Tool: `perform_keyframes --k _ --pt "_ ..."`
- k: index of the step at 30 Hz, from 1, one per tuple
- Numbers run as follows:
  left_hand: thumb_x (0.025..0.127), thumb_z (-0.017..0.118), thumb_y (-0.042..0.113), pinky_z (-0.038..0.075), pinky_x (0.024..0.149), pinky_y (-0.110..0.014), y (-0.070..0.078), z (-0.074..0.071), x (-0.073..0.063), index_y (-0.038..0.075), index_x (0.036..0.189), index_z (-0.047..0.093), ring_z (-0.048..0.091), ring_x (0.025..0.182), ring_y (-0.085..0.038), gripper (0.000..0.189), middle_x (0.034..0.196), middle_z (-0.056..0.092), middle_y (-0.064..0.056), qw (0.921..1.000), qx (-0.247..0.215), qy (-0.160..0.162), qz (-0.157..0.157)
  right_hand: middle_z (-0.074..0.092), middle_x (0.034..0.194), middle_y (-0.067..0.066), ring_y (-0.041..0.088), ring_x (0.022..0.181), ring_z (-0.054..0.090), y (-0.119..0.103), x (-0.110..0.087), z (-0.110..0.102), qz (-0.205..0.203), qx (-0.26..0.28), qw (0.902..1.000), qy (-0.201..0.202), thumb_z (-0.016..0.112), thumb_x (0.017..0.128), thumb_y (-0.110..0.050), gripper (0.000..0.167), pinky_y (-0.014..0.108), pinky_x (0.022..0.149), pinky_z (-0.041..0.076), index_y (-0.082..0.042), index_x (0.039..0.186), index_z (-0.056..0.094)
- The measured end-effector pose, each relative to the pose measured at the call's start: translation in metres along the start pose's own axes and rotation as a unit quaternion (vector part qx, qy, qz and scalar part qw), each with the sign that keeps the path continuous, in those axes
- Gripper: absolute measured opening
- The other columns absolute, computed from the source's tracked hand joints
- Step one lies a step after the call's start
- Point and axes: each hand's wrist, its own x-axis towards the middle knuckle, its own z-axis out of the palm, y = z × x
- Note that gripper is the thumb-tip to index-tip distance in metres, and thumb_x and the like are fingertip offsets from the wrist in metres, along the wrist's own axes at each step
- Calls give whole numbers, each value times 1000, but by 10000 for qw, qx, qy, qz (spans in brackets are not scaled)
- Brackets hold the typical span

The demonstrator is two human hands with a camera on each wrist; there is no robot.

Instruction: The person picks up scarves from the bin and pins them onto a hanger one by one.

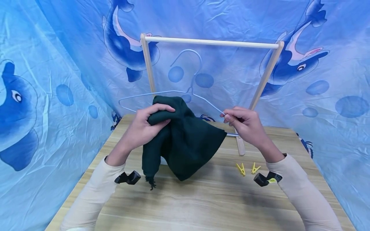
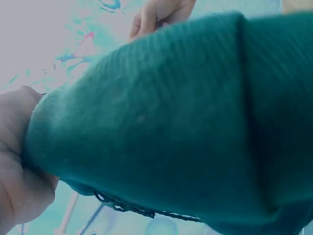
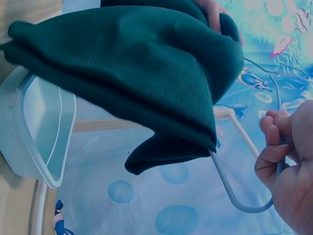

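Note:
A dark green scarf (image 1: 190,144) with a fringed end hangs in folds from my left hand (image 1: 144,125), whose thumb and fingers grip a bunched part of it. Behind the cloth is a pale blue wire hanger (image 1: 162,93), its hook upright and its left arm reaching out past the scarf. My right hand (image 1: 244,123) pinches the hanger's right shoulder. In the right wrist view the scarf (image 3: 146,63) drapes over the hanger's lower bar, and the rounded corner of the hanger (image 3: 239,205) shows beside my right hand (image 3: 288,161). The scarf fills most of the left wrist view.
A rack with a white rail (image 1: 211,41) and wooden posts stands at the back of the table (image 1: 190,208). Two yellow clothespins (image 1: 241,169) lie at the right. A pale plastic bin (image 3: 29,132) sits behind the scarf, mostly hidden in the head view. Blue dolphin-print curtains surround the table.

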Motion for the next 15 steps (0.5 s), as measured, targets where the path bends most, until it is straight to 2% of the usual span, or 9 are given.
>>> perform_keyframes --k 3,5,11,15 --pt "92 71 -6 46 107 -32 -1 -1 2 7 121 71 62 119 -20 32 126 69 -9 9997 153 188 103 71 88 1 7 74 62 -1 0 -1 -112 141 9998 -72 58 89 25 23 17 64 51 14 104 73" --pt "92 71 -5 45 106 -31 -3 -1 2 6 120 71 62 118 -19 30 126 69 -9 9991 222 363 23 71 91 -4 7 74 62 -1 0 -1 -238 253 9994 -75 58 89 26 24 17 65 51 14 104 72" --pt "92 70 -7 47 102 -30 -7 -2 2 0 111 67 60 113 -19 20 120 66 -11 9949 246 967 -141 71 92 -3 10 73 60 -3 2 -4 -519 420 9976 -159 58 92 22 20 17 65 50 14 104 72" --pt "93 69 -8 47 99 -29 -8 -2 3 -1 107 63 59 110 -19 17 117 64 -11 9932 252 1117 -208 71 92 -4 11 73 60 -4 3 -5 -533 346 9977 -245 60 92 20 18 18 64 50 13 103 73"
